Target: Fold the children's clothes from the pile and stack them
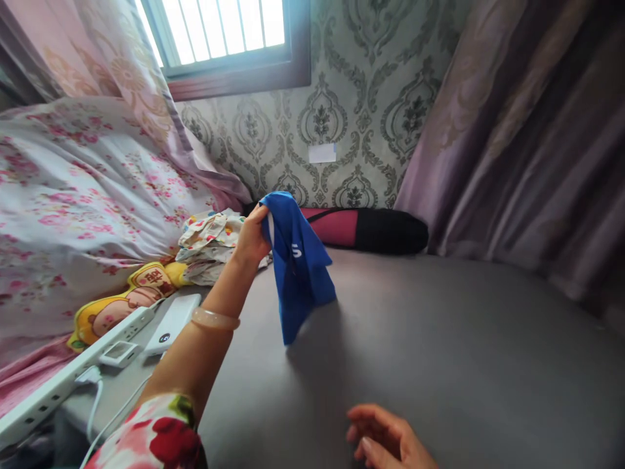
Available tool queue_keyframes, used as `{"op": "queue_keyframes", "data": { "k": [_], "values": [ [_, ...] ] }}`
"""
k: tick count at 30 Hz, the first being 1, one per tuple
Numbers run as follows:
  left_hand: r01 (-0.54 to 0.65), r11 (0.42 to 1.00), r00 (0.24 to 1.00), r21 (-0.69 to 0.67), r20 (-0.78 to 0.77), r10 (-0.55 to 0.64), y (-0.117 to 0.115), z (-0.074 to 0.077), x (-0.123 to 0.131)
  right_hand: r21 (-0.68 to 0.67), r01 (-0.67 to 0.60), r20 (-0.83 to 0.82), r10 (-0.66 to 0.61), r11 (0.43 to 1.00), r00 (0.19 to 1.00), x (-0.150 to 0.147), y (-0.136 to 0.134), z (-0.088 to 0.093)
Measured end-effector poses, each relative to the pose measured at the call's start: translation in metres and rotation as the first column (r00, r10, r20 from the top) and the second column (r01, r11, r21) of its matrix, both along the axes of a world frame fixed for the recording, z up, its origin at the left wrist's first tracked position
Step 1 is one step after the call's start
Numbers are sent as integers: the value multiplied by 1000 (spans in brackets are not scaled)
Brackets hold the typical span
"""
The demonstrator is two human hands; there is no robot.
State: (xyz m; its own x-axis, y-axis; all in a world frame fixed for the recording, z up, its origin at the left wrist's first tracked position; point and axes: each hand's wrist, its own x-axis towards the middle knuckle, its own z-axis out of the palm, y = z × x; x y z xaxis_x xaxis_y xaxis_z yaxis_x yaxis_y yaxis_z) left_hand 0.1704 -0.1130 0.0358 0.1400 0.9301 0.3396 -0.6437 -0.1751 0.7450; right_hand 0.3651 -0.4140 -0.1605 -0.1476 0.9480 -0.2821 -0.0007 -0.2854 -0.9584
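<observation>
My left hand (254,236), on an arm with a pale bangle (215,318), grips the upper edge of a blue cloth (303,277). The cloth hangs down from it in folds, and part of a white mark shows on its front. Its lower tip is at or just above the grey surface (415,339); I cannot tell which. My right hand (385,438) is low in the view, over the grey surface and apart from the cloth. Its fingers are loosely curled and spread, with nothing in them.
Left of my arm lie a white power strip (73,371) with a plugged-in charger, a white power bank (173,322) and a yellow cartoon pillow (124,306). Crumpled patterned fabric (212,244) sits behind. A pink and black long bag (390,231) rests against the wall; curtains (527,143) hang at right.
</observation>
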Motion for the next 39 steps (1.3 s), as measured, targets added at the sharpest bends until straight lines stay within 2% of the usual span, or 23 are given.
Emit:
{"op": "queue_keyframes", "data": {
  "k": [3, 6, 10, 12, 14, 16, 17, 18, 20, 23, 25, 27, 30, 33, 36, 38, 39],
  "values": [
    [128, 986, 992, -111, 21, -126, -23, -4, 17, 25, -52, 19, 52, 998, 998, 2, 0, 4],
    [236, 954, 972, -184, 25, -235, -48, -5, 33, 44, -99, 20, 98, 994, 995, 1, -5, 18],
    [360, 899, 928, -250, 0, -372, -80, -12, 51, 141, -146, 53, 140, 979, 989, 5, -4, 50],
    [426, 874, 898, -235, -10, -440, -92, -19, 57, 267, -63, 74, 45, 962, 996, 14, 6, 71],
    [481, 856, 869, -188, -28, -494, -102, -27, 62, 420, 120, 40, -150, 900, 988, 25, 23, 94],
    [530, 835, 838, -146, -57, -542, -109, -35, 66, 573, 295, -54, -324, 765, 945, 37, 43, 113],
    [553, 822, 822, -137, -73, -565, -111, -38, 68, 617, 301, -71, -330, 727, 941, 43, 53, 120],
    [568, 812, 809, -133, -88, -581, -113, -41, 70, 639, 280, -79, -301, 717, 950, 47, 63, 125],
    [575, 806, 799, -141, -112, -590, -114, -46, 74, 622, 189, -65, -191, 760, 979, 53, 80, 129],
    [536, 822, 814, -192, -141, -563, -110, -57, 78, 547, 48, 15, -68, 836, 998, 60, 96, 122],
    [502, 829, 823, -246, -159, -545, -105, -68, 79, 522, 52, 34, -82, 852, 996, 64, 101, 113],
    [468, 835, 830, -289, -180, -527, -99, -81, 79, 498, 135, 1, -157, 857, 988, 71, 105, 105],
    [431, 849, 829, -306, -238, -507, -92, -99, 80, 478, 288, -1, -328, 829, 945, 83, 106, 101],
    [445, 838, 788, -316, -305, -534, -91, -109, 83, 559, 363, 96, -493, 746, 865, 93, 99, 110],
    [496, 807, 737, -320, -337, -586, -96, -111, 88, 663, 363, 186, -614, 655, 767, 98, 86, 127],
    [537, 784, 708, -312, -339, -620, -100, -110, 93, 682, 326, 243, -623, 655, 743, 101, 76, 135],
    [555, 773, 696, -309, -337, -634, -101, -110, 95, 666, 294, 282, -596, 686, 752, 104, 73, 137]
  ]
}}
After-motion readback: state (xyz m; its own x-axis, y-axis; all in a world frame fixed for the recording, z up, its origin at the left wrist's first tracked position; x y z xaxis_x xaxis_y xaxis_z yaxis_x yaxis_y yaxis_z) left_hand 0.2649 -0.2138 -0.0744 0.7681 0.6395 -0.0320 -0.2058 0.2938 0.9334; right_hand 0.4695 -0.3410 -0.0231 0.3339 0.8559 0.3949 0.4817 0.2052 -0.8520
